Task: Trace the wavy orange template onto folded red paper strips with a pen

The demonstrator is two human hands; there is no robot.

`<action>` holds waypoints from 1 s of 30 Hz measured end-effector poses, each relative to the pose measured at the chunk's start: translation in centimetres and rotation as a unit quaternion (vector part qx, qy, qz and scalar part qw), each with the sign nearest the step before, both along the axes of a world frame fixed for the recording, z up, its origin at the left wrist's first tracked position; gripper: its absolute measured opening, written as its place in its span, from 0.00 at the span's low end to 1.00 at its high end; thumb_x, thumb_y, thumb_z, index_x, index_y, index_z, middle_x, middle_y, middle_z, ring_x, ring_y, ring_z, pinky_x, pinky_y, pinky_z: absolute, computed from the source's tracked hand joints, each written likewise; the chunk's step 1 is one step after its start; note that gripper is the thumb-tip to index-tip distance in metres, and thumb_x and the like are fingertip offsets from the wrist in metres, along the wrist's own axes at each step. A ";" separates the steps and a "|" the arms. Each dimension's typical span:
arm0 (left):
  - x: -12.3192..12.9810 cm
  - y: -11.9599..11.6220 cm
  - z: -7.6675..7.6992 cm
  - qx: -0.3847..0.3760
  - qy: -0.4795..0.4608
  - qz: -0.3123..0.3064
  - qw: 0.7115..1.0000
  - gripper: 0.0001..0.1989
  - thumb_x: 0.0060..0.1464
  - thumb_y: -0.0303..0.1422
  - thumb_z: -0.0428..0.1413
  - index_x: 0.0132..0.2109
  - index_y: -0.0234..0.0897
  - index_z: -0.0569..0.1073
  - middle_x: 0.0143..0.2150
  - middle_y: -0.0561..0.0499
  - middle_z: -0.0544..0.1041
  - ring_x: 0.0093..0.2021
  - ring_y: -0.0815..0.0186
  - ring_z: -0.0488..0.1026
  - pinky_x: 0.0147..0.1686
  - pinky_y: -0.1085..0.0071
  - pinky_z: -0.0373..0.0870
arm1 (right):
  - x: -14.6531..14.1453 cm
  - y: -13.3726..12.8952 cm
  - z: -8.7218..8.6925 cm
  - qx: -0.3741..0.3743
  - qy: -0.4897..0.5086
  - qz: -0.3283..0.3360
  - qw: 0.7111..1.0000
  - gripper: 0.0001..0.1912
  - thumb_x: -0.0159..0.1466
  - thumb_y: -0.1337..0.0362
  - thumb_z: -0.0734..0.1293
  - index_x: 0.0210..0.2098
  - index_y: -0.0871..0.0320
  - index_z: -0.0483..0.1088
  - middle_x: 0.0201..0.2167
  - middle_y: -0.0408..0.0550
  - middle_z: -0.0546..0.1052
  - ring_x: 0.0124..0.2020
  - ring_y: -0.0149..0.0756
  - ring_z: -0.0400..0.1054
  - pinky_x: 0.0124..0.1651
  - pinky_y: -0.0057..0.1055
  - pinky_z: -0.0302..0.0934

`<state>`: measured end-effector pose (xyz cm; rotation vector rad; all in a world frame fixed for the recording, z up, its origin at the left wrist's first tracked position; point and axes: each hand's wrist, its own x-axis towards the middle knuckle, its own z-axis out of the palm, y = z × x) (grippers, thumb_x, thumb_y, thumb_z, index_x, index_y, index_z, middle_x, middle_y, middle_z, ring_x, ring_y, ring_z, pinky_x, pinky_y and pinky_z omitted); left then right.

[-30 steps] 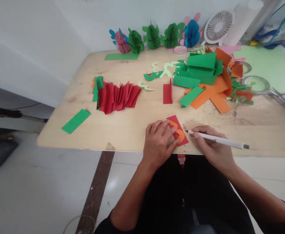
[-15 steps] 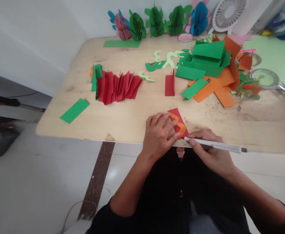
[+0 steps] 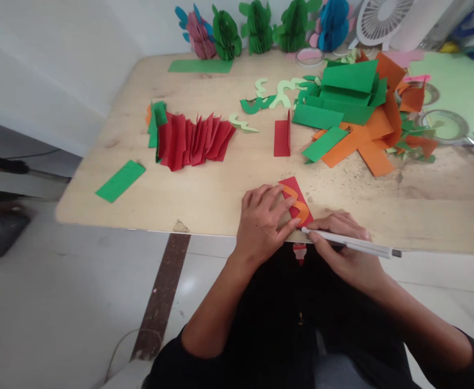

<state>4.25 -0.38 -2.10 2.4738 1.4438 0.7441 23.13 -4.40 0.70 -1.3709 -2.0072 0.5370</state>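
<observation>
A red paper rectangle (image 3: 293, 182) lies at the front edge of the table, and on top of it rests an orange paper cutout (image 3: 301, 211) with a wavy, curved outline. With fingers spread, my left hand (image 3: 261, 221) presses both pieces flat from the left side. My right hand (image 3: 348, 246) grips a white pen (image 3: 354, 242), its tip at the lower end of the cutout, near my left thumb. The exact point where the tip meets the paper is hard to make out.
Folded red papers (image 3: 196, 141) and a green strip (image 3: 120, 181) lie left. A green and orange paper pile (image 3: 350, 100) fills the right, beside tape rolls (image 3: 443, 125). Pleated paper figures (image 3: 260, 27) and a white fan (image 3: 385, 19) stand at the back.
The pen and my right hand have shifted slightly left along the cutout's lower end. My left hand stays on the papers. The whole view has tilted a little.
</observation>
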 end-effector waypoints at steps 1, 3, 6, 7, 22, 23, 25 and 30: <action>0.0 0.0 0.0 0.001 0.000 0.000 1.000 0.17 0.61 0.44 0.54 0.51 0.41 0.75 0.59 0.44 0.72 0.58 0.52 0.64 0.58 0.52 0.59 | 0.0 0.0 0.0 0.004 0.000 0.000 1.000 0.04 0.65 0.65 0.64 0.35 0.54 0.71 0.30 0.44 0.81 0.32 0.36 0.73 0.41 0.37 0.62; 0.0 0.0 0.0 0.002 0.000 0.000 1.000 0.17 0.61 0.44 0.54 0.51 0.41 0.75 0.59 0.44 0.72 0.58 0.52 0.64 0.58 0.53 0.59 | -0.1 0.0 -0.1 0.007 0.000 -0.001 1.000 0.04 0.65 0.65 0.64 0.35 0.54 0.71 0.30 0.44 0.80 0.32 0.36 0.73 0.41 0.37 0.62; 0.0 0.0 0.0 0.002 -0.001 0.000 1.000 0.17 0.61 0.44 0.54 0.51 0.41 0.75 0.59 0.45 0.72 0.59 0.52 0.64 0.58 0.53 0.59 | -0.1 0.0 0.0 0.003 -0.002 -0.005 1.000 0.04 0.65 0.65 0.64 0.35 0.53 0.71 0.30 0.44 0.81 0.32 0.36 0.73 0.41 0.37 0.62; 0.0 0.0 0.0 0.000 -0.001 0.001 1.000 0.17 0.61 0.44 0.54 0.51 0.41 0.75 0.59 0.45 0.72 0.59 0.52 0.64 0.58 0.53 0.59 | -0.1 0.0 0.0 -0.001 -0.003 -0.007 1.000 0.04 0.65 0.64 0.64 0.35 0.53 0.71 0.31 0.44 0.81 0.33 0.36 0.73 0.41 0.37 0.62; 0.0 0.0 0.0 -0.006 -0.001 0.001 1.000 0.17 0.61 0.44 0.54 0.51 0.42 0.75 0.59 0.45 0.71 0.59 0.52 0.63 0.58 0.53 0.58 | 0.2 0.0 0.1 -0.027 0.007 -0.023 0.999 0.05 0.64 0.63 0.64 0.34 0.53 0.72 0.32 0.44 0.81 0.35 0.38 0.75 0.42 0.38 0.64; 0.0 0.0 0.0 -0.005 -0.001 0.001 1.000 0.17 0.61 0.44 0.54 0.51 0.41 0.75 0.59 0.45 0.71 0.59 0.52 0.63 0.58 0.53 0.58 | 0.2 0.0 0.1 -0.027 0.007 -0.025 0.999 0.05 0.64 0.63 0.64 0.34 0.53 0.72 0.32 0.44 0.81 0.35 0.38 0.75 0.42 0.38 0.64; 0.0 -0.1 0.0 -0.004 -0.002 -0.001 1.000 0.17 0.61 0.44 0.54 0.51 0.41 0.75 0.59 0.44 0.71 0.59 0.52 0.63 0.58 0.53 0.58 | 0.3 0.1 0.1 -0.027 0.009 -0.029 0.999 0.05 0.64 0.63 0.64 0.34 0.53 0.72 0.33 0.45 0.81 0.36 0.38 0.75 0.43 0.39 0.64; 0.0 -0.1 0.0 -0.007 0.001 -0.002 1.000 0.17 0.61 0.44 0.54 0.51 0.41 0.75 0.59 0.44 0.71 0.59 0.52 0.64 0.58 0.53 0.58 | 0.3 0.1 0.0 -0.035 0.007 -0.032 0.999 0.05 0.65 0.63 0.64 0.33 0.53 0.72 0.33 0.45 0.81 0.36 0.38 0.75 0.43 0.39 0.64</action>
